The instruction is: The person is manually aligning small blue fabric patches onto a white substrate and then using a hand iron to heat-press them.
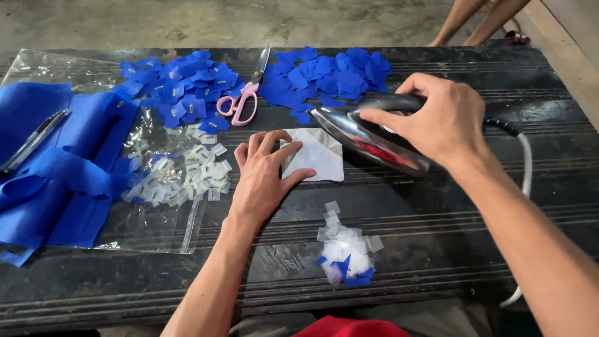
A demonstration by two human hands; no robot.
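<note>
My right hand point(440, 118) grips the black handle of a shiny metal clothes iron point(368, 134), whose tip points left over the table. A white square of paper or cloth point(321, 156) lies just below the iron's tip. My left hand point(262, 178) rests flat on the left edge of that white square, fingers spread. A small heap of white squares with a few blue bits point(348, 249) lies near the front edge, between my arms.
Two piles of small blue fabric pieces point(181, 84) point(331, 72) lie at the back, with pink-handled scissors point(243, 93) between them. A clear plastic bag point(156, 212) with small white labels point(187, 171), blue cloth point(56, 168) and a pen point(34, 140) lie left. Someone's legs point(477, 19) stand beyond the dark table point(437, 218).
</note>
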